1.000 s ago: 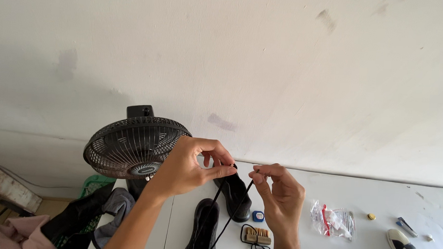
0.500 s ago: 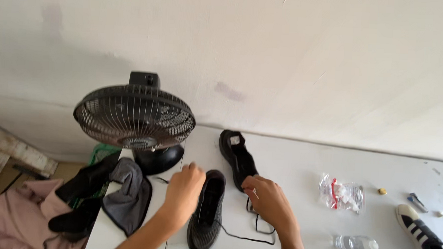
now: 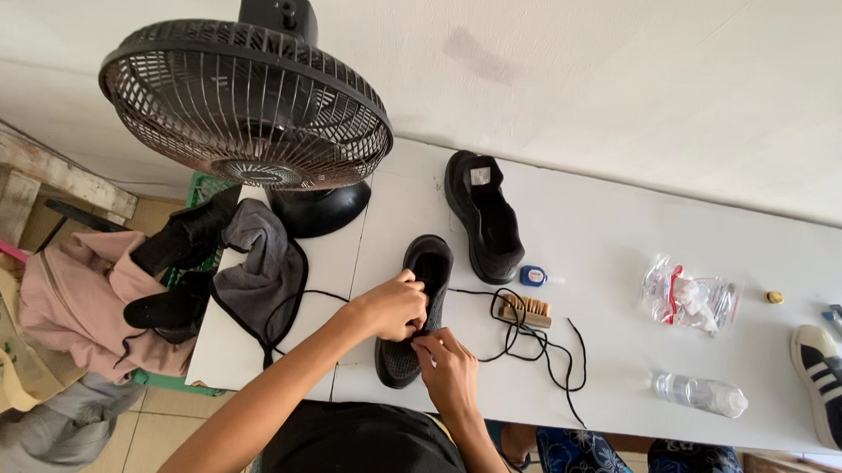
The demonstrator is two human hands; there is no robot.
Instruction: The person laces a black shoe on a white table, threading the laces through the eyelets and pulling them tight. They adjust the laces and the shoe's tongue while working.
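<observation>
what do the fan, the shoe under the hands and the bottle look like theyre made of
The fan looks like black plastic with a thin wire grille, dull and somewhat dusty. The shoe under the left hand and right hand appears to be black knit or mesh fabric, matte, with a soft-looking opening. The bottle lying on the table seems to be clear thin plastic, glossy and see-through.

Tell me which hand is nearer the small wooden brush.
Right. The right hand rests at the near shoe's toe, just left of the wooden brush; the left hand grips that shoe's far side, further from it.
</observation>
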